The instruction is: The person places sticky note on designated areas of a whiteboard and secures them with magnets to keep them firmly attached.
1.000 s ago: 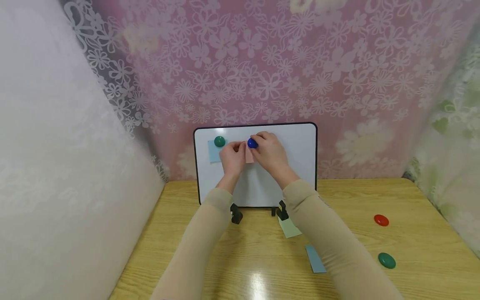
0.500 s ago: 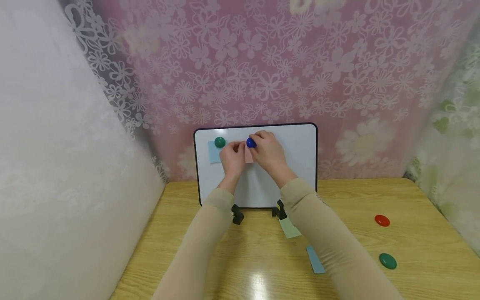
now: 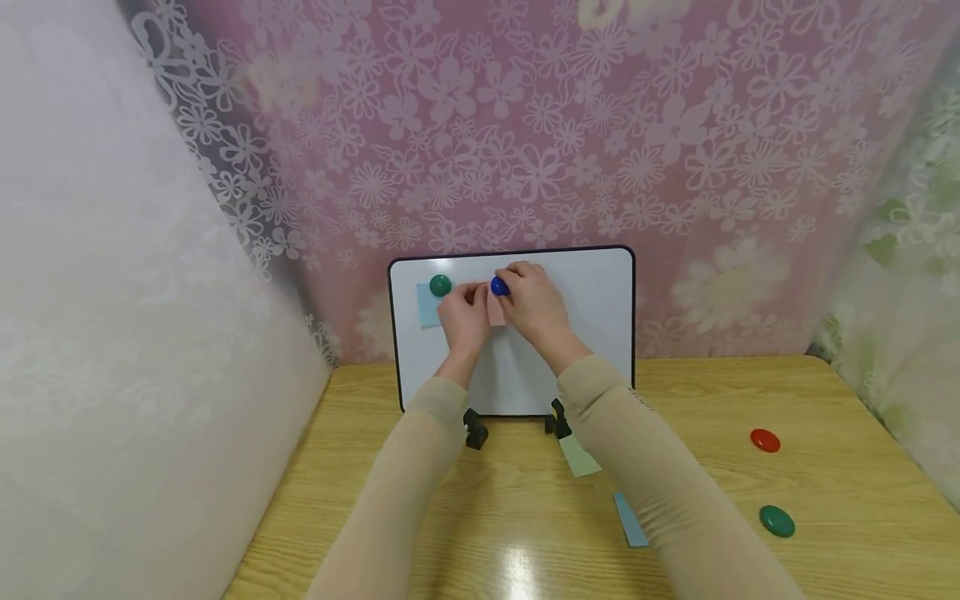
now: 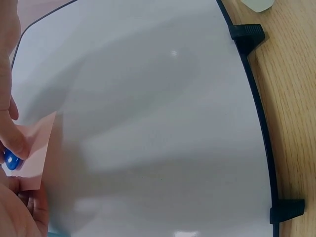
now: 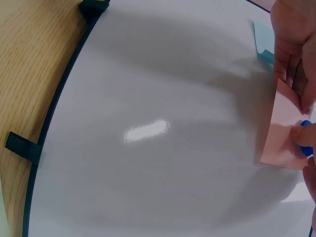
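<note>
My left hand (image 3: 463,317) pinches the upper left edge of a pink sticky note (image 3: 496,312) against the upper part of a whiteboard (image 3: 592,325). A round blue magnet (image 3: 499,286) is gripped between the thumb and fingers of my right hand (image 3: 536,304), at the note's top. The right wrist view shows the magnet (image 5: 306,143) over the pink paper (image 5: 279,131), whose lower edge stands off the board; whether the magnet touches the board is hidden. To the left, a green magnet (image 3: 440,285) sits on a light blue note (image 3: 427,308), partly behind my left hand.
Black clip feet (image 3: 475,433) hold the whiteboard upright on the wooden table (image 3: 360,483). A pale green note (image 3: 579,457) and a blue note (image 3: 630,521) lie near my right sleeve. A red magnet (image 3: 765,441) and another green magnet (image 3: 777,521) rest at the right.
My right hand and the blue magnet have shifted slightly left, nearer my left fingertips. My left hand keeps almost the same place on the pink note.
</note>
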A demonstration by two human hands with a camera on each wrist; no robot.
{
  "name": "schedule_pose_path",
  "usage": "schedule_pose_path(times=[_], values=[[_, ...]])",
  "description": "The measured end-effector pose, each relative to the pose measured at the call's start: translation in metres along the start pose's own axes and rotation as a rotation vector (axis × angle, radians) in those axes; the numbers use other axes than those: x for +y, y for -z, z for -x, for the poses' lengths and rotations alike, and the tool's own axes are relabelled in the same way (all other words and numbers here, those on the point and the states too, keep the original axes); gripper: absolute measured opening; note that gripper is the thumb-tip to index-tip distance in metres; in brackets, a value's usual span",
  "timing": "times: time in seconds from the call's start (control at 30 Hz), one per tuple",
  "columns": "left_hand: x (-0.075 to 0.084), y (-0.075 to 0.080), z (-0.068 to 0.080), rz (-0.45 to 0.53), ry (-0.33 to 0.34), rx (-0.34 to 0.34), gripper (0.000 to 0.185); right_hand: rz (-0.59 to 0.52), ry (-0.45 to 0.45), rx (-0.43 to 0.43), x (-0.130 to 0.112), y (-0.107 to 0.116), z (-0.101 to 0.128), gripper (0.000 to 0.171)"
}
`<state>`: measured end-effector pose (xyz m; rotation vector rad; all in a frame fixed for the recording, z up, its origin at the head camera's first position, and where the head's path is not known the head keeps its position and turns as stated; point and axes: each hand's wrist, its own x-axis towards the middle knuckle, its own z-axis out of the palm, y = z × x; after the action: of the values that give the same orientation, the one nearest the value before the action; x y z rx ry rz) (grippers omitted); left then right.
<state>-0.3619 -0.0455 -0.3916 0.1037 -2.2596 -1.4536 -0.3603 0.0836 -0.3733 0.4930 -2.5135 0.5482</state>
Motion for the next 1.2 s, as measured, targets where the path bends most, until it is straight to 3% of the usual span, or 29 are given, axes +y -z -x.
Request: schedule_pose_path(times=[1.2], values=[[0.0043,0.0026,0.0028,0.018,0.008,0.023,0.022,0.014,0.003,-0.021,-0.0029,-0.0037,-0.0004,0.035]])
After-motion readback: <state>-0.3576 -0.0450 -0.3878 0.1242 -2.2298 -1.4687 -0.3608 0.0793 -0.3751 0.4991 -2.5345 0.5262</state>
